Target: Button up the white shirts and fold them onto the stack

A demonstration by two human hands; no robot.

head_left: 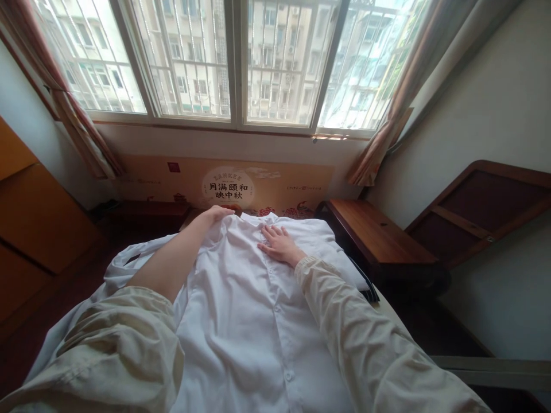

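A white button-up shirt (pixel 232 298) lies spread front up before me, its collar at the far end and its button placket running toward me. My right hand (pixel 279 244) rests flat on the upper chest beside the placket, fingers spread. At the shirt's far left shoulder, my left hand (pixel 220 212) is closed on the fabric near the collar; some of its fingers are hidden. One sleeve (pixel 124 261) trails off to the left, partly behind my left forearm. A dark striped edge (pixel 365 281) shows under the shirt on the right.
Behind the shirt stands a printed cardboard panel (pixel 172 178) below a barred window (pixel 235 69). A wooden bench-like piece (pixel 379 229) is at the right, with a framed dark panel (pixel 477 206) leaning by the wall. Orange cabinets (pixel 38 212) stand at the left. Curtains hang on both sides.
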